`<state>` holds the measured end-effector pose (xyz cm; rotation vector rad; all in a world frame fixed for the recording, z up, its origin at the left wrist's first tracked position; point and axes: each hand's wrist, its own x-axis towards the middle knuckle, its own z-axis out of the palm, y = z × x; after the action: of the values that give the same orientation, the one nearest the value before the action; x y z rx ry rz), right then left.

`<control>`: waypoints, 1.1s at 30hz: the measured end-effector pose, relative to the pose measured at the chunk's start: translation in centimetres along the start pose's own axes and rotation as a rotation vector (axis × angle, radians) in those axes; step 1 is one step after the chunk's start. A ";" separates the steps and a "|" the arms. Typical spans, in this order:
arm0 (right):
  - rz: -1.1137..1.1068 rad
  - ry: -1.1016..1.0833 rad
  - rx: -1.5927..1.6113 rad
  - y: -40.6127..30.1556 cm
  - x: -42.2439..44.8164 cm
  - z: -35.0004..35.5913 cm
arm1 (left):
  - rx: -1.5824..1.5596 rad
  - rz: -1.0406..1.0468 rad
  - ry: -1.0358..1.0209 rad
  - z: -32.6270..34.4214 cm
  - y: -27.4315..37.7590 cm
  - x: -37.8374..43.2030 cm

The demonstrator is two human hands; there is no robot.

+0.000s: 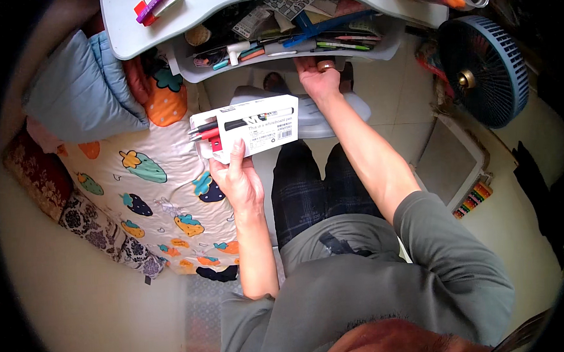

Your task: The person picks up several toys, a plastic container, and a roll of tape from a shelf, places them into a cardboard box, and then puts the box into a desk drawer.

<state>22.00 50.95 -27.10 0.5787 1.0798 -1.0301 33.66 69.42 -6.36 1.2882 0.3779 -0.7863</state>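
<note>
My left hand (240,182) grips the lower edge of a white cardboard whiteboard-pen box (266,134), with the thumb on its printed face. Pens with black and red parts (207,132) stick out of the box's open left end. My right hand (318,77) reaches palm up under the front of an open grey drawer (380,55), its fingertips hidden beneath the drawer. Something round and brownish shows at those fingers; I cannot tell what it is or whether it is held. In the drawer lie pens, a bright green pen (342,45), a blue plastic piece (307,28) and papers.
A white table (137,39) above the drawer bears a purple-and-red item (150,10) and a clear container at the right. A round fan (483,71) stands right. On the left are a fruit-patterned quilt (169,152) and blue bedding (83,90). A grey stool (354,109) is below the drawer.
</note>
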 end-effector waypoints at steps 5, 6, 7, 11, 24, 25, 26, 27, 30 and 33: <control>0.002 -0.005 -0.014 1.1 -0.2 -0.1 | -0.030 -0.010 -0.012 -0.4 -0.4 2.3; -0.016 -0.002 -0.035 1.2 0.2 0.0 | -0.054 -0.028 -0.031 -0.3 -0.6 3.2; 0.001 -0.003 -0.017 1.1 0.4 -0.2 | -0.077 -0.047 -0.052 -0.2 -0.8 4.2; 0.052 -0.016 0.060 0.5 0.4 -0.8 | -0.071 -0.009 -0.110 0.7 -2.5 7.9; 0.122 -0.033 0.004 0.0 0.0 -0.2 | -0.280 -0.111 -0.154 6.3 -7.4 20.2; 0.130 -0.046 0.011 0.0 0.1 -0.5 | -0.305 -0.144 -0.145 6.6 -8.1 20.7; 0.135 -0.061 0.021 -0.1 0.2 -0.7 | -0.309 -0.142 -0.141 7.6 -8.6 20.8; 0.140 -0.076 0.030 -0.3 0.4 -0.8 | -0.257 -0.089 -0.151 8.3 -9.2 20.5; 0.154 -0.136 0.029 -0.6 0.1 -1.2 | -0.155 -0.150 -0.164 10.4 -9.9 20.6; 0.121 -0.112 -0.010 -0.7 -0.6 -0.8 | -0.120 -0.140 -0.221 11.9 -11.1 20.3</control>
<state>20.94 51.49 -26.85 0.5647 0.9396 -0.9396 37.83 51.10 -24.36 1.0586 0.3339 -0.9990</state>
